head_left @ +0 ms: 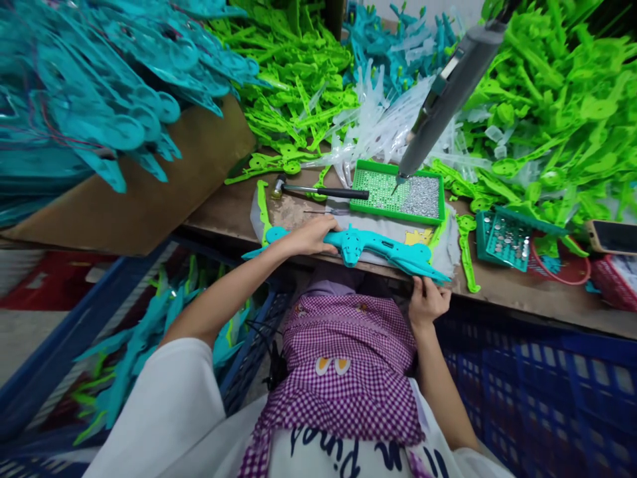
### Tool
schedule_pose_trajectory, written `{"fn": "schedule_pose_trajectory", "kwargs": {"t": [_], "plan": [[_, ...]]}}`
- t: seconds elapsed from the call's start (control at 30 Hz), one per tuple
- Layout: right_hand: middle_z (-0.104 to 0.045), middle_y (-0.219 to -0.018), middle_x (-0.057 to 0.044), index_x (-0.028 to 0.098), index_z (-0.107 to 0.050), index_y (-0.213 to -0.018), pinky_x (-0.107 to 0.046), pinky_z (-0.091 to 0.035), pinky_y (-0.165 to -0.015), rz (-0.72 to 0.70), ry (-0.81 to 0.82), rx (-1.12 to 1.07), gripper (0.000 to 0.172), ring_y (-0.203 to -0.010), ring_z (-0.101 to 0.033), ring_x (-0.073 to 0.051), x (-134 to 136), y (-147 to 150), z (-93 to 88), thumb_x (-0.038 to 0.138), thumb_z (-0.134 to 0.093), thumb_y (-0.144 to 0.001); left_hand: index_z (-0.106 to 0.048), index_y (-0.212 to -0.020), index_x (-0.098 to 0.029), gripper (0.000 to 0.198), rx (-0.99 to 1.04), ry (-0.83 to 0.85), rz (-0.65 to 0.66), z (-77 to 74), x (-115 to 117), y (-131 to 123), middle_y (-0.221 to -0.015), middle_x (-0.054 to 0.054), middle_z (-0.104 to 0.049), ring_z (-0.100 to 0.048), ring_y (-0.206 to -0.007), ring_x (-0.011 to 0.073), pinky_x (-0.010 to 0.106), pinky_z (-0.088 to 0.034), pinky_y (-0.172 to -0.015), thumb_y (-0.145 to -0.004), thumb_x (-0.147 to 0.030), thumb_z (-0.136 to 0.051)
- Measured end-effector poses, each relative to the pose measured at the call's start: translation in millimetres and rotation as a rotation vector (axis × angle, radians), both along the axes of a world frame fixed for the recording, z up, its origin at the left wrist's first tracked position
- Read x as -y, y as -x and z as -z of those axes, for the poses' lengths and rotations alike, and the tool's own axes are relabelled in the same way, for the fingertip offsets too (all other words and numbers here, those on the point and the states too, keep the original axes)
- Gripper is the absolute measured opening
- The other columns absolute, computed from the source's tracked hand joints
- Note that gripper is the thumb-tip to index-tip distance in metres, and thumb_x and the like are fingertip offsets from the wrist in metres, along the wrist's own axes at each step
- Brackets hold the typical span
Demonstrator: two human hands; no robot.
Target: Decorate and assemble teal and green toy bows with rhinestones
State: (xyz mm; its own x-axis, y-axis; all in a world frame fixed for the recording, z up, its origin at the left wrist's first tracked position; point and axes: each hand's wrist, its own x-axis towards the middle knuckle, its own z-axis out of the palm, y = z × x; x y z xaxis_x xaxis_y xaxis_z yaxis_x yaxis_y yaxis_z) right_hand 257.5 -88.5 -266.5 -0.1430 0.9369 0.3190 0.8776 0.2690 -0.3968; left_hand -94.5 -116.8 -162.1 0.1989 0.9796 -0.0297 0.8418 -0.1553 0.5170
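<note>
Two hands hold a teal plastic piece [383,249] along the bench's [522,287] near edge at centre frame. The left hand [312,236] clasps its left end and the right hand [426,299] pinches its right tip. It looks like lining-up; fastening would need one hand free for the hanging screwdriver [448,93] above the green screw tray [378,209]. Heaped parts crowd the back, and the only open room is frontward, over the blue crates [547,372].
</note>
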Motion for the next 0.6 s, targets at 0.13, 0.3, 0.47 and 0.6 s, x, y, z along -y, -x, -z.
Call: {"fn": "schedule_pose_trajectory", "kwargs": {"t": [0.13,0.3,0.47,0.6], "plan": [[-0.069,-0.068,-0.014,0.015,-0.074,-0.099,-0.045,-0.045,-0.072,-0.002,-0.083,-0.008,0.051,-0.059,-0.057,-0.024,-2,2,-7.3,0.053,-0.040,-0.092,-0.060,-0.100,-0.016,0.043,-0.020,0.040,-0.044,-3.4,-1,-7,-0.105,0.008,-0.063,-0.058,-0.099,0.0252,0.034,-0.045,-0.085,-0.065,-0.032,-0.079],[-0.070,-0.071,-0.010,0.015,-0.073,-0.090,-0.037,-0.045,-0.069,-0.026,-0.240,-0.088,0.040,-0.058,-0.052,-0.017,2,3,-4.9,0.049,-0.051,-0.090,-0.062,-0.100,-0.014,0.048,-0.015,0.125,-0.128,-4.1,-4,-9,-0.105,0.009,-0.064,-0.059,-0.098,0.0257,0.034,-0.044,-0.084,-0.061,-0.032,-0.081],[-0.069,-0.067,-0.009,0.013,-0.071,-0.087,-0.033,-0.043,-0.067,-0.053,-0.311,-0.103,0.037,-0.058,-0.047,-0.015,0,-1,-1.6,0.047,-0.057,-0.088,-0.061,-0.103,-0.013,0.050,-0.011,0.136,-0.163,-1.8,-2,-11,-0.106,0.009,-0.063,-0.058,-0.099,0.0249,0.034,-0.043,-0.085,-0.061,-0.030,-0.081],[-0.068,-0.066,-0.008,0.015,-0.071,-0.085,-0.033,-0.045,-0.067,-0.044,-0.281,-0.117,0.035,-0.057,-0.048,-0.015,-2,-2,-0.6,0.047,-0.058,-0.087,-0.060,-0.105,-0.015,0.044,0.031,0.049,-0.169,0.5,5,-13,-0.106,0.008,-0.063,-0.057,-0.099,0.0239,0.034,-0.044,-0.085,-0.067,-0.027,-0.077]]}}
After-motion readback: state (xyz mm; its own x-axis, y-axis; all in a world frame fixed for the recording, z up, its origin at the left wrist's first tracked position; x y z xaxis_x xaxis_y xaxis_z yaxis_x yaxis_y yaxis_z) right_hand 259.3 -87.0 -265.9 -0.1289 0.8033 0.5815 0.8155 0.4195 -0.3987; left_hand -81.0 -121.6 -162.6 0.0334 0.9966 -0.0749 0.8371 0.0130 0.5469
